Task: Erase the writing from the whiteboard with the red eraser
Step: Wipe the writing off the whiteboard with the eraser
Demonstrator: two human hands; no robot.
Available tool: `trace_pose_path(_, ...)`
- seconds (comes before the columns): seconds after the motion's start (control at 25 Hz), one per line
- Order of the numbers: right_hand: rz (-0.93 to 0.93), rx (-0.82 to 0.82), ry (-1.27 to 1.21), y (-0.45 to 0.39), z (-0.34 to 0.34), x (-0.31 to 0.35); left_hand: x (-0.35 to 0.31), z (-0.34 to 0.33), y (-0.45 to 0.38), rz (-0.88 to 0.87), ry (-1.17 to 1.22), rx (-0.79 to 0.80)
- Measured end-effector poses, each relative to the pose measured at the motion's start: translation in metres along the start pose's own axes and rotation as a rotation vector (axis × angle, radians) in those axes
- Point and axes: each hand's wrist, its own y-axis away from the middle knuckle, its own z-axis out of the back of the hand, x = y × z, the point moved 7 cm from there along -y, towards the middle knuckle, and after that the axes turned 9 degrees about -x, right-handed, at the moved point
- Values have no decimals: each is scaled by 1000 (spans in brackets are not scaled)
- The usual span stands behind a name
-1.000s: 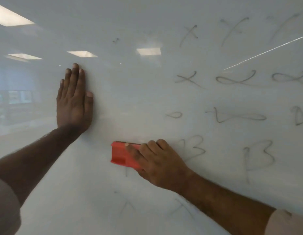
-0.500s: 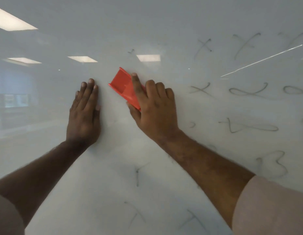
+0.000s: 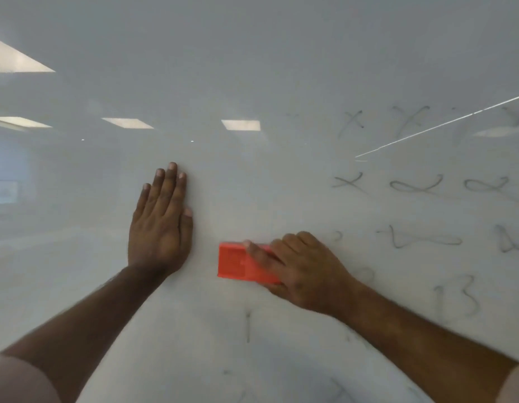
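A: The red rectangular plastic eraser, where is it?

B: Pressed flat on the glossy white whiteboard, low and centre, just right of the left hand.

A: Who holds it?

B: The right hand, fingers closed over its right end. The left hand lies open, palm on the board.

A: Writing?

B: Faint grey marker letters remain at right.
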Motion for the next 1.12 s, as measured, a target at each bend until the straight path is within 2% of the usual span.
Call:
trace_pose_path(0.08,-162,-88,90,-40,1,-53,5,0,-1,68,-14,24)
trace_pose_path(0.2,-462,-146,241,-87,6,-135,5,-1,-1,72,-27,50)
trace_pose_path(0.32,-710,-206,276,-103,5,-165,4,-1,-2,59,-33,40)
trace_pose_path(0.4,-692,-238,250,-109,-2,-144,4,-2,-1,48,-28,39)
trace_pose_path(0.6,-354,-132,56,-76,-8,-64,0,1,0,-42,-25,14)
trace_pose_path(0.76,-154,-11,39,-43,1,-49,-3,2,-2,-53,-9,41)
trace_pose_path(0.84,-205,-25,81,-48,3,-70,-7,2,-7,-50,-21,65)
trace_pose_path(1.12,-642,-208,293,-72,35,-226,-33,-11,-79,-65,-28,94)
